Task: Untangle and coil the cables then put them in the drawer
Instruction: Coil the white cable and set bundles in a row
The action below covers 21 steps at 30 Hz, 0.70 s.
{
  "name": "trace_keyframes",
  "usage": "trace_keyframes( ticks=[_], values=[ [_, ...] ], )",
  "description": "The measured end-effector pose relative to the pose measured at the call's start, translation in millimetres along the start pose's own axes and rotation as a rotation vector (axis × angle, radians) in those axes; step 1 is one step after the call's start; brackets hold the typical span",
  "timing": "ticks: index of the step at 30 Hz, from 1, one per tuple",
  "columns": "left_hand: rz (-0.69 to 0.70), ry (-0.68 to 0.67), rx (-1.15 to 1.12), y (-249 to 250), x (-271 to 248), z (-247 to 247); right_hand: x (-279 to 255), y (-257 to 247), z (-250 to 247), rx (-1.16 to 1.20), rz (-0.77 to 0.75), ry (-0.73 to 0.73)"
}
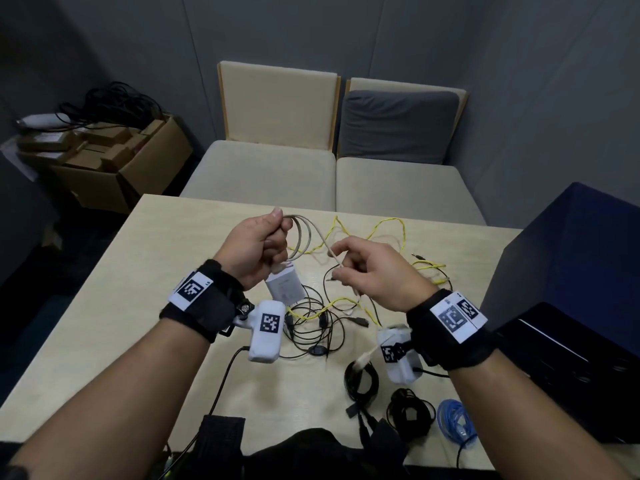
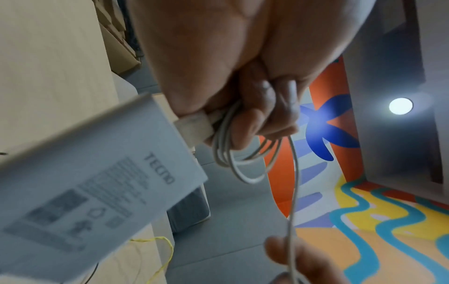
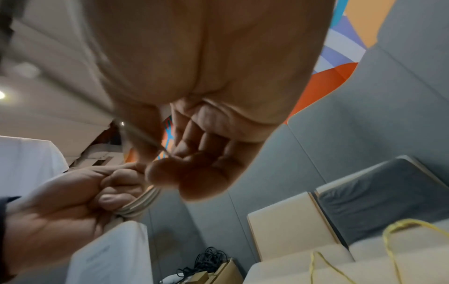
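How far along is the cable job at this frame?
Done: three coiled bundles lie at the table's near right. In hand: left hand grips the white charger cable loops; right hand feeds the tail. Left: the yellow cable and black tangle; nothing visibly in a drawer.

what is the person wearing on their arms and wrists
Bare forearms, no sleeves. Each wrist carries a wide black fabric strap, left and right, bearing white labels printed with black square-pattern codes. A small white camera block with its own code tag hangs under each wrist, trailing a thin black cable.
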<state>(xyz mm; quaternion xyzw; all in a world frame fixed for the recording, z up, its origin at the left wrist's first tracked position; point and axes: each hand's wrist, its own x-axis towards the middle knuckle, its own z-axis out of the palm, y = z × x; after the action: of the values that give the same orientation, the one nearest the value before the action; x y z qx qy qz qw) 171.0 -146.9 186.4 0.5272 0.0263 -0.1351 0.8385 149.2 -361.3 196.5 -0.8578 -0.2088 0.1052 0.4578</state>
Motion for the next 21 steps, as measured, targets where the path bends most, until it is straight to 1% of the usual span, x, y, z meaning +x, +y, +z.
trace_keyframes(
  ticks=[4,7,8,9,10,12,15,17,19,21],
  values=[
    [-0.01,0.024,-0.092,-2.2,-0.5,-0.3,-2.1,4.1,2.9,0.057,0.111,0.03],
    [-0.014,0.066,-0.177,0.0,-2.0,1.1,-8.1,6.4,3.9,0.258,0.168,0.032],
    [-0.012,0.096,-0.205,1.9,-1.9,1.0,-10.2,5.6,3.9,0.323,0.168,0.029],
    [-0.008,0.127,-0.224,3.5,-1.7,0.7,-11.7,4.1,4.4,0.337,0.16,0.03],
    [-0.001,0.15,-0.232,4.5,-1.4,0.9,-12.1,3.1,5.5,0.286,0.151,0.035],
    [0.014,0.157,-0.242,4.5,-0.9,3.9,-8.7,3.8,10.3,0.105,0.146,0.043],
    [0.031,0.11,-0.366,2.7,-1.5,9.7,-0.8,13.0,18.2,-0.122,0.184,0.049],
    [0.066,0.085,-0.452,3.2,-2.2,10.8,-0.7,18.8,23.7,-0.25,0.186,0.047],
    [0.118,0.069,-0.474,4.6,-2.4,10.8,-3.7,20.1,31.0,-0.308,0.16,0.018],
    [0.148,0.092,-0.458,4.4,-1.9,10.7,-7.6,18.3,36.7,-0.326,0.131,-0.011]
  ],
)
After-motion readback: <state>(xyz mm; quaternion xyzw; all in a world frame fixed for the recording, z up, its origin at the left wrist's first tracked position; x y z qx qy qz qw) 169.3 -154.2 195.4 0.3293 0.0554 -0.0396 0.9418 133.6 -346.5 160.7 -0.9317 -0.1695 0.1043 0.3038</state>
